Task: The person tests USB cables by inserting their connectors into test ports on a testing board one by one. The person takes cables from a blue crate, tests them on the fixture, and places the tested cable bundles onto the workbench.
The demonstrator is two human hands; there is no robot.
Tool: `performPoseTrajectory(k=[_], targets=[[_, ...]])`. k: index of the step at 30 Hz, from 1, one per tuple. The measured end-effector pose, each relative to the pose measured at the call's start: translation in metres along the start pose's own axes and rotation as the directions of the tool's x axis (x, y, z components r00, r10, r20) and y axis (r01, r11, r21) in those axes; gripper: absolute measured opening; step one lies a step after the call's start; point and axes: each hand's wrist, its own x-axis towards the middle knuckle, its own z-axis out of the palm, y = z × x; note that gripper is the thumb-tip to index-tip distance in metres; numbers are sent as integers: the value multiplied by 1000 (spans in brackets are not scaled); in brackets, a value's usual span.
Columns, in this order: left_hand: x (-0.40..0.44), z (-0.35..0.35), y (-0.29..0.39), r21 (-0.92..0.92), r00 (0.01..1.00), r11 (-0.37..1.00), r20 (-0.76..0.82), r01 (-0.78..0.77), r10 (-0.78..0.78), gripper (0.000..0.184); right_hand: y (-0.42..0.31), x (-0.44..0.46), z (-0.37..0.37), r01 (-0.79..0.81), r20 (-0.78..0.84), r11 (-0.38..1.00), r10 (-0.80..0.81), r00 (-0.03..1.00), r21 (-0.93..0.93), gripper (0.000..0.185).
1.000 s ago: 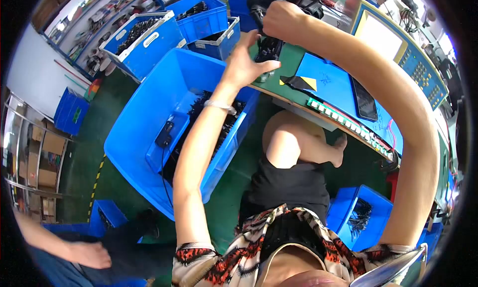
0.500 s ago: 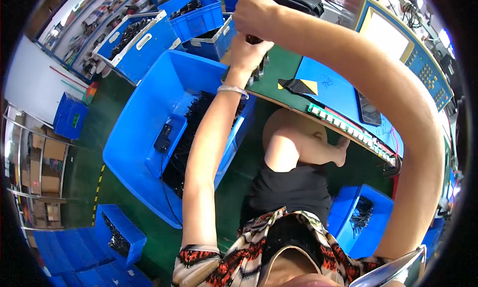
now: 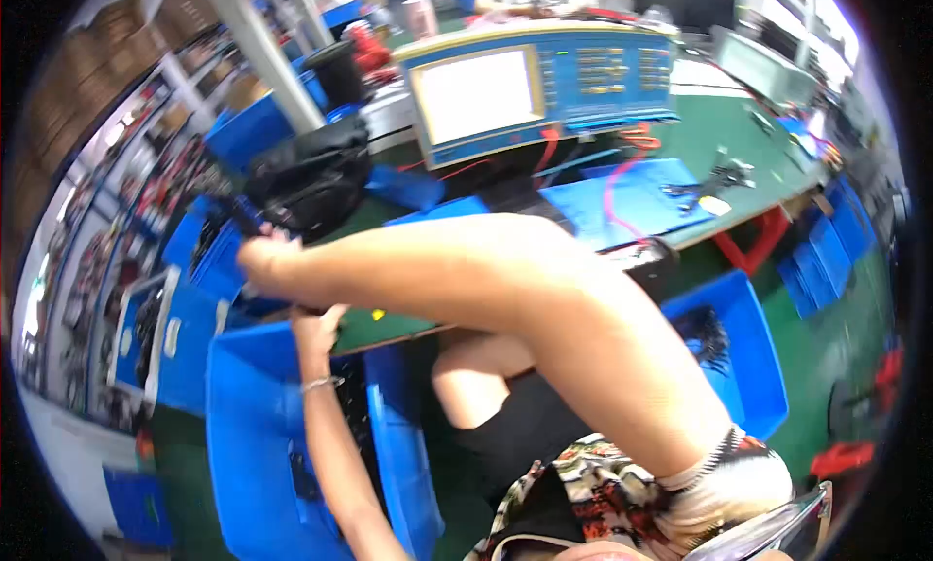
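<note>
my right hand (image 3: 269, 260) is reaching beyond my left hand (image 3: 313, 335), near the blue bin (image 3: 241, 415); a blurred dark item (image 3: 246, 216) is showing beside the right. whether either is gripping, i can't tell; careful handling is needing a clearer view.

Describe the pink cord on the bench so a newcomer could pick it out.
Find the blue instrument with the bright screen on the green bench. A blue mat lies before its button side, and the pink cord curves across it toward the near edge. Its color sets it apart from the black leads to its right.
</note>
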Motion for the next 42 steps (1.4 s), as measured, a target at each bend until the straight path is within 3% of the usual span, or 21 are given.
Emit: performPoseTrajectory(k=[3, 7, 11, 12, 13, 17, 18, 20, 21, 24, 25, 28, 32, 34, 35, 36, 37, 38, 39, 41, 42], targets=[[5, 10, -10, 39, 999, 999, -33, 25, -24, 20, -4, -2, 0, -7, 20, 997, 5, 1000, 75, 16], [8, 8, -24, 113, 974, 980, -137, -166, 180, 19, -7, -11, 3, -18, -17, 969, 23, 1000, 246, 15], [-7, 0, 0, 431, 967, 888, -109, -162, 230, 19, -19, -37, 3, -34, -61, 845, 79, 995, 534, 14], [-16, -1, 10, 561, 960, 805, -58, -195, 273, 19, -24, -45, 4, -23, -80, 782, 93, 993, 623, 14], [-24, -8, 11, 522, 957, 813, 19, -258, 291, 22, -28, -56, 6, -9, -92, 707, 105, 990, 707, 13], [-80, -19, 80, 757, 870, 443, 346, -480, 350, 19, -60, -127, 22, 43, -76, 297, 101, 992, 954, 13], [-89, -17, 99, 755, 868, 439, 356, -486, 347, 19, -71, -144, 26, 42, -56, 187, 70, 996, 981, 13], [-111, -8, 133, 682, 707, 240, 568, -691, 422, 14, -95, -183, 30, 9, -10, -41, -35, 999, 999, 13], [-121, -2, 147, 680, 704, 238, 571, -694, 422, 14, -107, -202, 29, -25, 8, -157, -110, 994, 987, 13], [-139, 25, 174, 544, 518, 57, 756, -837, 399, 7, -117, -271, 11, -192, 49, -529, -272, 961, 827, 29], [-142, 33, 177, 506, 482, 57, 773, -861, 412, 7, -135, -275, 24, -68, -67, -515, -239, 969, 854, 34], [-150, 65, 179, 436, 402, 24, 807, -900, 432, 7, -163, -308, 33, -131, 153, -492, 6, 988, 861, 39], [-169, 109, 207, 499, 421, -109, 813, -860, 401, 30, -192, -321, 82, 59, 172, -453, 452, 875, 890, 35], [-183, 121, 221, 614, 558, 34, 692, -789, 458, 55, -188, -347, 97, 89, 176, -366, 629, 757, 926, 32], [-187, 124, 218, 614, 555, 32, 688, -788, 468, 55, -184, -364, 99, 65, 253, -430, 639, 726, 901, 27], [-190, 126, 210, 574, 698, 402, 530, -714, 482, 64, -181, -381, 100, 77, 256, -422, 676, 691, 903, 24], [-193, 129, 198, 422, 825, 715, 385, -557, 414, 74, -179, -395, 101, 87, 265, -416, 711, 651, 905, 21], [-189, 133, 179, 174, 862, 906, 419, -385, 285, 81, -179, -401, 102, 76, 275, -415, 717, 640, 906, 21], [-186, 140, 163, -48, 825, 988, 546, -147, 149, 85, -182, -404, 102, 150, 252, -417, 759, 601, 896, 18], [-185, 165, 144, -351, 723, 881, 690, 317, 15, 93, -186, -410, 97, 194, 232, -400, 793, 564, 896, 13], [-189, 179, 147, -437, 721, 833, 690, 338, 70, 96, -188, -410, 95, 219, 177, -342, 820, 544, 914, 13]])
